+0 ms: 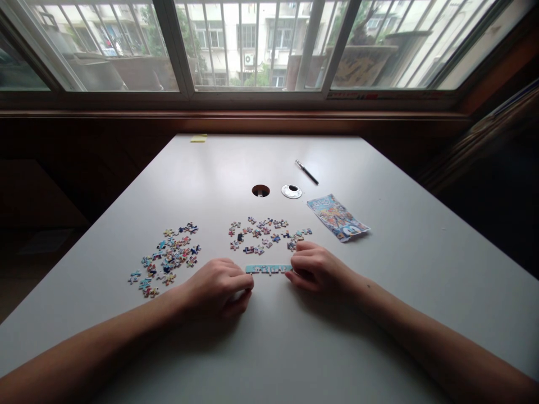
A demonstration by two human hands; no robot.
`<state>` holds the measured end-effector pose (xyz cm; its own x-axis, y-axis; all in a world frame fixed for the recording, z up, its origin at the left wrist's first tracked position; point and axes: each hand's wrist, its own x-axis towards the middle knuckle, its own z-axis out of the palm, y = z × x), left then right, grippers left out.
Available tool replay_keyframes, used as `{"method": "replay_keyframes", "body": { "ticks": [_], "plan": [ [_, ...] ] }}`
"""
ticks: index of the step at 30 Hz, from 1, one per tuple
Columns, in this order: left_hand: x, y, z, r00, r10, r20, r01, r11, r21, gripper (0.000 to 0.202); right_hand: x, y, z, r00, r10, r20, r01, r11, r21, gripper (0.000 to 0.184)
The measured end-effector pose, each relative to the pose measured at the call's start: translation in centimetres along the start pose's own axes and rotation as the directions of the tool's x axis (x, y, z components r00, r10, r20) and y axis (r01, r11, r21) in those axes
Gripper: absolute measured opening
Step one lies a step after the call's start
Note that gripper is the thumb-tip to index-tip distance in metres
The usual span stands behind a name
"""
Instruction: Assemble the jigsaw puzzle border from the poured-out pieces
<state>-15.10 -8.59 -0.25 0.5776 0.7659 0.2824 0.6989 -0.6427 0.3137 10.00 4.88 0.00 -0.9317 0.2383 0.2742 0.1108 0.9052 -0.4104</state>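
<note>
A narrow strip of joined jigsaw pieces, light blue along its top edge, lies flat on the table between my hands. My right hand is closed at the strip's right end, thumb and forefinger on either side of it. At the left end is my left hand, its fingers curled together; whatever they pinch is hidden. Just beyond the strip, loose jigsaw pieces are spread in a rough ring. A denser pile of jigsaw pieces lies to the left of my left hand.
On the white table a colourful picture sheet lies beyond my right hand. Farther back are a pen, a round metal cover and a cable hole. A yellow note is at the far edge, below the window.
</note>
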Motion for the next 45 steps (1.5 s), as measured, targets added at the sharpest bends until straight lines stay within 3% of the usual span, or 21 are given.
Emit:
{"method": "replay_keyframes", "body": {
  "ticks": [20,25,27,28,31,32,36,42,45],
  "plan": [
    [0.0,0.0,0.0,1.0,0.011,0.003,-0.011,1.0,0.005,0.009,0.2,-0.1,-0.1,0.999,-0.032,-0.004,0.032,0.999,-0.026,0.037],
    [0.0,-0.1,0.0,1.0,0.012,-0.002,-0.012,1.0,-0.001,0.009,0.1,0.0,-0.1,1.0,-0.024,-0.009,0.024,0.999,0.037,0.037],
    [0.0,-0.1,0.0,1.0,0.015,-0.009,-0.015,1.0,-0.006,0.009,0.0,0.3,-0.2,0.992,0.081,-0.101,-0.071,0.993,0.097,0.036],
    [-0.1,-0.2,0.1,1.0,0.016,-0.012,-0.016,1.0,-0.008,0.009,0.0,0.7,-0.4,0.965,0.178,-0.191,-0.159,0.981,0.112,0.033],
    [-0.1,-0.2,0.2,0.999,0.025,-0.022,-0.025,1.0,-0.015,0.01,-0.2,2.2,-0.9,0.794,0.392,-0.465,-0.416,0.908,0.057,0.012],
    [-0.1,-0.2,0.2,0.999,0.026,-0.022,-0.026,1.0,-0.016,0.01,-0.2,2.7,-1.0,0.772,0.397,-0.496,-0.453,0.891,0.009,0.009],
    [-0.1,-0.2,0.2,1.0,0.021,-0.023,-0.022,1.0,-0.017,0.011,-0.5,4.1,-0.9,0.817,0.407,-0.408,-0.481,0.872,-0.094,0.015],
    [-0.2,-0.3,0.4,1.0,0.014,-0.012,-0.015,1.0,-0.015,0.01,-0.6,4.2,-0.6,0.795,0.441,-0.417,-0.503,0.863,-0.047,0.013],
    [-0.3,-0.3,0.5,1.0,0.015,-0.013,-0.015,1.0,-0.014,0.01,-0.6,3.9,-0.6,0.817,0.388,-0.426,-0.465,0.881,-0.09,0.022]
  ]
}}
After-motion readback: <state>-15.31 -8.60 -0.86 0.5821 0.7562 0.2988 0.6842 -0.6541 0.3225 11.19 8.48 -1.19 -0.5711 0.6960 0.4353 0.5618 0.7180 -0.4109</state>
